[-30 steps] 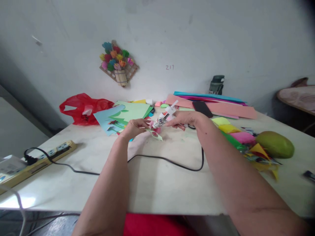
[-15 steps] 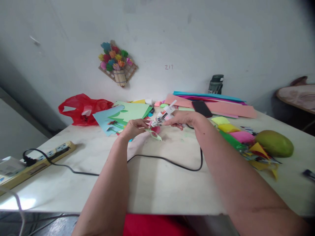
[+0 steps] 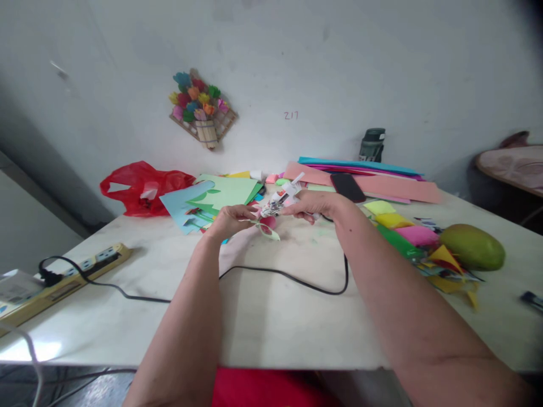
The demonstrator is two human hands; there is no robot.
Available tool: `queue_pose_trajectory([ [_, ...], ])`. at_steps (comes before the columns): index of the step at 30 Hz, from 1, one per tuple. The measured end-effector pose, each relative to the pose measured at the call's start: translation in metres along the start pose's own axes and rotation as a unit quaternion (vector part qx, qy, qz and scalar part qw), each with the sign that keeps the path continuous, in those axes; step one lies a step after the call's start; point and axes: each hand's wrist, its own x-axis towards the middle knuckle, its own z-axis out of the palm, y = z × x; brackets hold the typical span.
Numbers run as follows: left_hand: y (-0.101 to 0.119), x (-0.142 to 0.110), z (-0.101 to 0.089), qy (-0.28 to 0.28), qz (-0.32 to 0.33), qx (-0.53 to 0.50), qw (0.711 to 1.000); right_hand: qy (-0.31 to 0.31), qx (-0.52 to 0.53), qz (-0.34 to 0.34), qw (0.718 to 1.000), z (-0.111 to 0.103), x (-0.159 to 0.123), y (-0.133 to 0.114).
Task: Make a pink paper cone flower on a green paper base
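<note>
A white hot glue gun (image 3: 280,199) is gripped in my right hand (image 3: 311,204), its glue stick poking up at the back and its nozzle tilted down to the left. Closed in a pinch, my left hand (image 3: 235,219) holds a small paper flower with a pale green leaf (image 3: 270,233) hanging from it. The nozzle end meets the paper by my left fingertips; whether they touch, I cannot tell. Pink paper (image 3: 268,223) shows just behind the leaf. A black cord (image 3: 280,272) loops over the table below both hands.
A power strip (image 3: 85,277) lies at the left, near a red plastic bag (image 3: 144,189). Behind my left hand are green and blue paper sheets (image 3: 224,192). To the right are a phone (image 3: 348,187), paper scraps (image 3: 449,268) and a green mango-like fruit (image 3: 473,247). A bottle (image 3: 372,145) stands behind.
Both hands stay almost in place, with the glue gun held at the same spot. The pale green leaf has shifted very slightly.
</note>
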Motion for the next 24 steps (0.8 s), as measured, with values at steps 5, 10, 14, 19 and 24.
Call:
queue_pose_trajectory([
  [5, -0.0015, -0.0008, -0.0002, -0.001, -0.010, 0.012, 1.000, -0.007, 0.008, -0.003, 1.000, -0.0014, 0.0002, 0.0009],
  [10, -0.0008, -0.0016, -0.0001, 0.016, -0.034, 0.025, 0.999, -0.012, 0.017, 0.008, 1.000, -0.0030, -0.0015, 0.0010],
  [14, 0.0024, -0.0024, -0.0005, 0.006, -0.037, 0.017, 0.999, -0.006, 0.017, 0.014, 1.000, -0.0027, -0.0032, -0.0007],
  [19, 0.0023, -0.0019, -0.0005, 0.009, -0.036, 0.006, 0.999, -0.011, 0.025, 0.006, 1.000, -0.0025, -0.0023, 0.0017],
  [24, 0.0006, -0.0012, 0.0000, 0.010, -0.032, -0.022, 0.999, -0.010, 0.021, 0.008, 1.000, -0.0027, -0.0011, 0.0041],
])
